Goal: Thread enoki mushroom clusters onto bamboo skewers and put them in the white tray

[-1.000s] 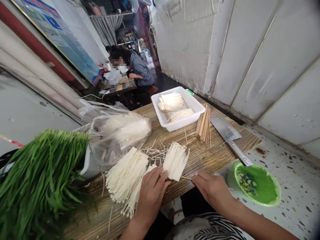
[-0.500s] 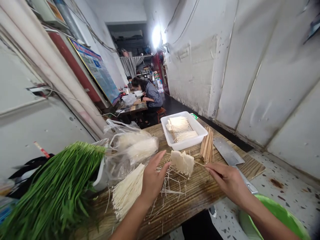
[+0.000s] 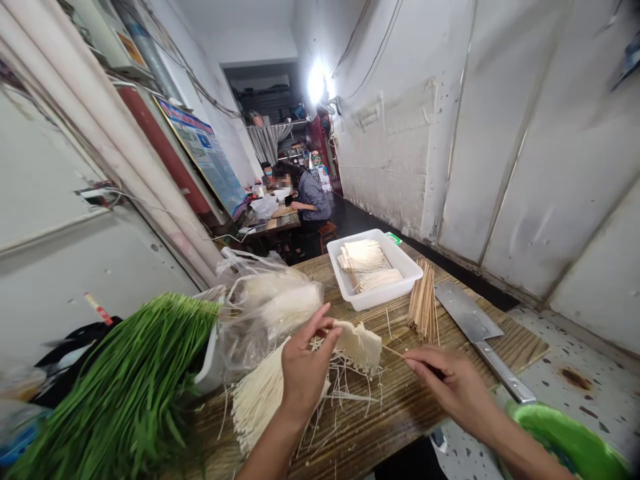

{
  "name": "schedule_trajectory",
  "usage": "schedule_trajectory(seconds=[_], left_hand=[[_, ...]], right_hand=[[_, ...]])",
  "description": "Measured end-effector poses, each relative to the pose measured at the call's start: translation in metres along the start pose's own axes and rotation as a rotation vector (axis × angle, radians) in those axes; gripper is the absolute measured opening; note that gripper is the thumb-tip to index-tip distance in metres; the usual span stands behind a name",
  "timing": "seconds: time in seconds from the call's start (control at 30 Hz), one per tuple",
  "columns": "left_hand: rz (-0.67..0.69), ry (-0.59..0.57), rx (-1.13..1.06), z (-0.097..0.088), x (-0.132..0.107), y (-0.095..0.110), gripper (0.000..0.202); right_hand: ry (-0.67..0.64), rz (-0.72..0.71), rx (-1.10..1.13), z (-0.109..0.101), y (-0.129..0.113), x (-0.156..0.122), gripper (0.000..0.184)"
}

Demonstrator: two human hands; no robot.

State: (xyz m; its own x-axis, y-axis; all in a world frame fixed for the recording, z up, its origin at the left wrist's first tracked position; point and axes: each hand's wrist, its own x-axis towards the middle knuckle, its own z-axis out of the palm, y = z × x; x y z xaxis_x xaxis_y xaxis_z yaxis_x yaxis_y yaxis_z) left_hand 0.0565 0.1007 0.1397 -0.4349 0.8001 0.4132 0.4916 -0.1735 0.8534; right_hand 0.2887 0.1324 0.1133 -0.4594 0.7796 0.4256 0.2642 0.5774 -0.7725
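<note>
At the lower left of the frame lies a large bunch of long, bright green leaves (image 3: 135, 380). Right of it, a clear plastic bag (image 3: 295, 300) with whitish contents sits on the brown, wood-grained surface (image 3: 395, 417). Below the bag, at lower centre, is a loose pile of cream-white, thin-stemmed enoki mushrooms (image 3: 257, 400).

The left hand (image 3: 307, 363) has thumb and fingers curved near each other at the left end of a flat, cream-coloured enoki bundle (image 3: 363, 347); whether it pinches the bundle or only steadies it cannot be told. The bundle is at the centre of the frame, above stray stems, with a thin wooden skewer (image 3: 393, 351) reaching out from its right side. Just above it stands a white plastic tray (image 3: 383, 298) with more such bundles inside.

The right hand (image 3: 447, 380) grips the skewer's outer end between thumb and fingers.

The bundle should handle as light, soft and perhaps slightly damp, its fine stems apt to snap or shed; the joined base takes a light pinch best, while the stiff skewer offers the firmer hold.

Farther right lie a sheaf of brown wooden skewers (image 3: 423, 303) and a steel cleaver (image 3: 465, 317).
</note>
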Motion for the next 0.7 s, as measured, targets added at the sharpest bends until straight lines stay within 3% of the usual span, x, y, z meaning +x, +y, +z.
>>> schedule_trajectory(seconds=[0.2, 0.7], left_hand=[[0.054, 0.045, 0.054, -0.003, 0.000, -0.002, 0.025], [0.112, 0.098, 0.107, -0.014, 0.001, -0.006, 0.020]], right_hand=[[0.025, 0.032, 0.032, 0.010, -0.001, 0.001, 0.016], [0.099, 0.068, 0.085, 0.031, 0.000, 0.005, 0.018]])
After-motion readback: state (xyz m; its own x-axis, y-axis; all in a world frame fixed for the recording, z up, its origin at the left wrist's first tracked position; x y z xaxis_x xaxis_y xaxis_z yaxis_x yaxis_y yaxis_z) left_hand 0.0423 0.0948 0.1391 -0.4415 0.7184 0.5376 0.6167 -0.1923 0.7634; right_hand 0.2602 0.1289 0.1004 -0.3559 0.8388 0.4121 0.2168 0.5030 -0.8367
